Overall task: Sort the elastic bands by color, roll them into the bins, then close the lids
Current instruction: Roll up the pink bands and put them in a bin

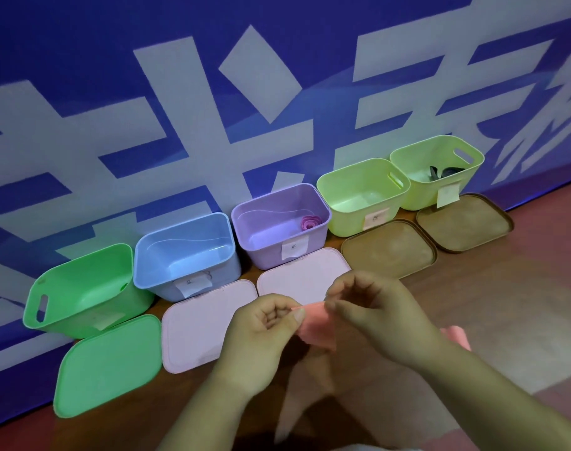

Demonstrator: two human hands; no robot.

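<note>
"In front of the bins [167,281], what are the hands doing?"

"Both hold one pink band [313,325]. The left hand [264,323] pinches its end between thumb and curled fingers; the right hand [375,314] grips the other side, fingers bent."

"And the bins?"

"All five stand open along the blue wall, lids [196,333] flat before them. A purple roll [310,222] sits in the purple bin [271,255]; something dark [446,172] — bands, probably — lies in the far lime bin [420,196]."
</note>
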